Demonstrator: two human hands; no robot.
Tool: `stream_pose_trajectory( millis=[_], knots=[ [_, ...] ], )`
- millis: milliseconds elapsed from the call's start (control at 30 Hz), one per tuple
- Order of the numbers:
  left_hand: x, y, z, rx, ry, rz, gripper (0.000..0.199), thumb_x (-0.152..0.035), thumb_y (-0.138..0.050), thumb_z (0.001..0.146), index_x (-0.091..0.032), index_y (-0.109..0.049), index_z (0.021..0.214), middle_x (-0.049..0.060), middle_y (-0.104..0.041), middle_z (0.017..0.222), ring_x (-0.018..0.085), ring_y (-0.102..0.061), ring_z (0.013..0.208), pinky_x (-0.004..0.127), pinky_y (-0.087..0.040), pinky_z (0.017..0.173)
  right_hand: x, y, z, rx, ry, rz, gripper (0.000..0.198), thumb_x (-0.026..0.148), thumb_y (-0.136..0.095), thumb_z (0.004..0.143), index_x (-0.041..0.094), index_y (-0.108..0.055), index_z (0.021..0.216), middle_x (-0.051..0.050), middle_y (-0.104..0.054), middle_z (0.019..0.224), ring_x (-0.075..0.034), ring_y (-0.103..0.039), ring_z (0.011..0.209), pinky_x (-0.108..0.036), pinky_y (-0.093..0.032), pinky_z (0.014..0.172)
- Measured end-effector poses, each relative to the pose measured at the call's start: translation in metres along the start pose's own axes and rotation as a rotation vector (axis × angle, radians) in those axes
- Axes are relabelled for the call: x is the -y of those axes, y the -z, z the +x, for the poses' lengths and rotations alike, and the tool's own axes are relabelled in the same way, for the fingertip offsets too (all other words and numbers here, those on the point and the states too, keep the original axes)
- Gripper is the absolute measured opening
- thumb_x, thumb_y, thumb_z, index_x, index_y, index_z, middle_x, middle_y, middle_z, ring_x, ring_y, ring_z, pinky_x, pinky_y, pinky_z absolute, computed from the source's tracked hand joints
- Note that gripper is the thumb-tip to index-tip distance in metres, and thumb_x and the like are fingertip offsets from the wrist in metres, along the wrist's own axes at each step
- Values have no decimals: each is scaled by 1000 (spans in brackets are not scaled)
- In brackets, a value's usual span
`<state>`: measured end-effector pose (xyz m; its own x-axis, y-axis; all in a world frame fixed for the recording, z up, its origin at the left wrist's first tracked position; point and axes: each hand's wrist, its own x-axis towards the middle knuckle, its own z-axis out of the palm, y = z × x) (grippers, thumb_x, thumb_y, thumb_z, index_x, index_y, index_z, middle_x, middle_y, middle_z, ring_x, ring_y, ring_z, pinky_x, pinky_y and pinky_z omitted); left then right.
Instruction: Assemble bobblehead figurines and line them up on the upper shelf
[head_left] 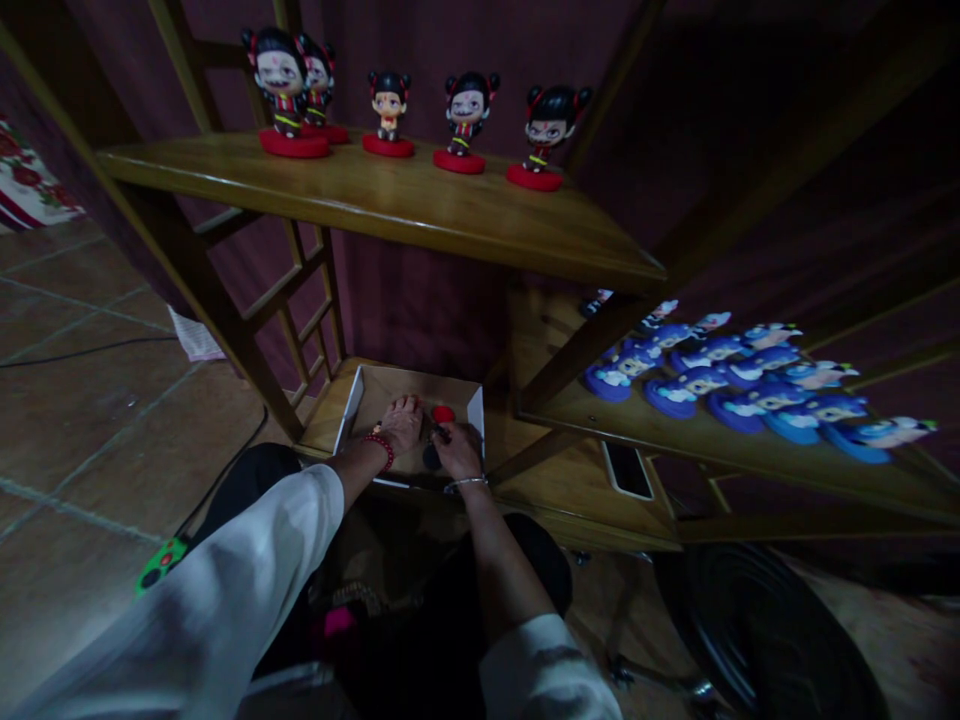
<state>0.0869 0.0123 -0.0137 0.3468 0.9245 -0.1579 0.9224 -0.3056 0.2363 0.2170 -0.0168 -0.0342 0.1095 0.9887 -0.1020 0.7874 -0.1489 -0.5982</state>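
Red disc (443,412) sits in the box (420,382), presumably so the walls contain it. Right hand (459,453): fingers curled by dark piece (431,457), pinch unclear. Left hand (401,428): fingers extended, can't tell if holding.

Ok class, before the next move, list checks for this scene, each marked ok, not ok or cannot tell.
1. Left hand and right hand inside the open box: ok.
2. Box on the lower shelf: ok.
3. Red-based figures upright on the upper shelf: ok.
4. Phone outside the box: ok.
5. Box fully visible inside: not ok; hands cover part.
6. Right hand's grip: cannot tell, too dark.
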Motion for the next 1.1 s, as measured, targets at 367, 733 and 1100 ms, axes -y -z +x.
stream_pose_trajectory(
  millis=[367, 733, 1100],
  knots=[
    [0, -3, 2, -60, 15, 26, 33, -13, -33, 84, -12, -53, 111, 16, -44, 124, 25, -38, 114, 38, -34, 92, 7, 7, -3, -30, -6, -33, 24, 28, -55, 75, 20, -65, 95, -6, -68, 91, -17, -62, 87, -26, -46, 80],
    [-1, -6, 1, -61, -36, 19, 35, -11, -34, 83, -12, -54, 112, 16, -50, 120, 26, -39, 111, 41, -33, 92, 7, 7, -3, -14, -26, -17, 29, 30, -53, 77, 18, -63, 101, -7, -66, 97, -16, -62, 89, -25, -46, 82],
    [9, -4, -1, -36, -25, -126, 24, -24, -47, 84, -15, -58, 105, 11, -53, 117, 22, -47, 110, 42, -36, 94, 6, 5, -2, -14, -36, 22, 27, 31, -54, 76, 21, -63, 99, -5, -67, 94, -16, -62, 88, -26, -47, 80]
  ],
)
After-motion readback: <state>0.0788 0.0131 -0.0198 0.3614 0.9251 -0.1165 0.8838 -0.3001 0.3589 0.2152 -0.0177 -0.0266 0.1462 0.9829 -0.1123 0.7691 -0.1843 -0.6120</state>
